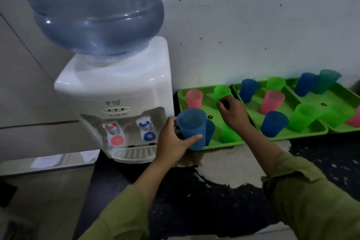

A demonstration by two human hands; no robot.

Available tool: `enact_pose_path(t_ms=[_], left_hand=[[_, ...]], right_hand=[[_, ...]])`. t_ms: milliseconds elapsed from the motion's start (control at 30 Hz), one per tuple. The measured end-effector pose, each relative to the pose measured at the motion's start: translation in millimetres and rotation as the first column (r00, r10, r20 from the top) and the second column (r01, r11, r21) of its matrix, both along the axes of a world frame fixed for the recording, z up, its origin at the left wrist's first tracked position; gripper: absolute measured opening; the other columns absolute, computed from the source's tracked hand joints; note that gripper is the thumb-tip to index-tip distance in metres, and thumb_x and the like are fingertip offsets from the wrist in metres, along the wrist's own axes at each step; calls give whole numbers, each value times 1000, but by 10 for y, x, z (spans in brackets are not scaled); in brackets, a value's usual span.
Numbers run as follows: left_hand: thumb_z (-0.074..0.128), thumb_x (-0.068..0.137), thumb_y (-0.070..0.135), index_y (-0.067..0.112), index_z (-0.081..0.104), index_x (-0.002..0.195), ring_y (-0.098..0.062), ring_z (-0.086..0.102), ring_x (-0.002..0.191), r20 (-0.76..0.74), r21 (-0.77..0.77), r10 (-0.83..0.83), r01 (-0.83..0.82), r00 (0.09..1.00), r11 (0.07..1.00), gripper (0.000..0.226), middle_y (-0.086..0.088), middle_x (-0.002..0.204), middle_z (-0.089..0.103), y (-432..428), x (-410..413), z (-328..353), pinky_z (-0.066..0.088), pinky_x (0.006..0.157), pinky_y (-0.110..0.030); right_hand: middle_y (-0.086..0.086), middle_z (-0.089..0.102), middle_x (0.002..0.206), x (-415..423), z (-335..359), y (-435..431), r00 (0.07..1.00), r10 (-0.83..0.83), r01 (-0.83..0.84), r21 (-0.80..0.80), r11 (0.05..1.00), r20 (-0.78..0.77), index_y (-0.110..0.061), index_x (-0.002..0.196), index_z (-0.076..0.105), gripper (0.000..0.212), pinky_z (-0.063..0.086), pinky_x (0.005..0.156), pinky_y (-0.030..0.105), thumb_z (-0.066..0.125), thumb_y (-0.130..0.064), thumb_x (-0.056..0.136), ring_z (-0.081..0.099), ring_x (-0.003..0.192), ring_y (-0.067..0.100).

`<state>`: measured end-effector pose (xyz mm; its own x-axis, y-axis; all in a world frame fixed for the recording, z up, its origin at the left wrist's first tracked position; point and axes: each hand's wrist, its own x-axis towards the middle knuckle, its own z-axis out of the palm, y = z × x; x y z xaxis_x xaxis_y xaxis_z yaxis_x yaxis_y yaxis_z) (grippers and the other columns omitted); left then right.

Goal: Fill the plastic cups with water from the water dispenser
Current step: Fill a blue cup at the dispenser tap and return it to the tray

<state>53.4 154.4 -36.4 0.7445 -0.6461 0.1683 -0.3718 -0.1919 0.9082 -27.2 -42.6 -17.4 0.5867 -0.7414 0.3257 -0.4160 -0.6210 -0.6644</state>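
I see a dark speckled desk (321, 154) with a pale worn patch (233, 161) near me. The white water dispenser (116, 99) stands on it at the left. To its right, 3 green trays sit side by side along the far wall: left tray (206, 107), middle tray (303, 134), right tray (311, 101).

Light is dim, cool and even, throwing only faint shadows, so the dark desk (194, 197) sinks almost to black while small white glints sit on the water bottle (93, 9) and the dispenser (120, 87). The whole frame is soft and smeary: the blue cup (191, 128) in the left hand (173, 142) and the green cup (222, 91) at the right hand (232, 112) have fuzzy edges, and the green trays (303, 132) glow oversaturated. The wide lens bulges the bottle and tilts lines toward the edges.
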Motion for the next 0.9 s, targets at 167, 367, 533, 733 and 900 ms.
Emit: enact_pose_path(t_ms=[167,367,533,733,900], left_hand=[[84,56,47,26,48,109,4,56,88,-52,-41,61,-63,997,997,67,17,104,56,-655,2,337,46,59,-6],[87,58,35,22,46,105,-1,59,84,-65,30,129,-128,989,991,64,10,102,56,-1442,145,279,48,60,-11],[88,56,27,16,46,112,-17,58,96,9,147,194,-193,981,970,71,1,109,55,-1909,321,-48,48,77,-26],[84,56,21,17,42,122,-15,50,91,41,335,113,-120,993,935,78,5,106,49,-2197,441,-374,37,71,-21],[83,57,14,11,37,122,-19,51,90,42,454,96,-105,994,885,79,-7,114,53,-2267,439,-568,36,65,-23]], right_hand=[[17,67,98,-62,-13,-658,999,28,-24,91,996,-41,-1,103,62,25,39,70,27,58,-23,90,62,89,30],[20,64,105,-132,-287,-1258,959,105,-60,173,983,-265,0,108,58,29,39,73,31,54,-23,92,59,98,34],[24,57,121,-141,-521,-1583,877,193,-90,245,965,-440,1,127,49,38,42,85,36,49,-19,94,55,109,35],[24,42,132,-73,-733,-1656,778,319,-161,320,934,-541,5,128,40,43,39,95,34,52,-11,90,47,118,36],[21,43,130,-41,-822,-1644,746,315,-151,311,938,-586,4,125,42,40,41,96,36,53,-10,89,49,116,34]])
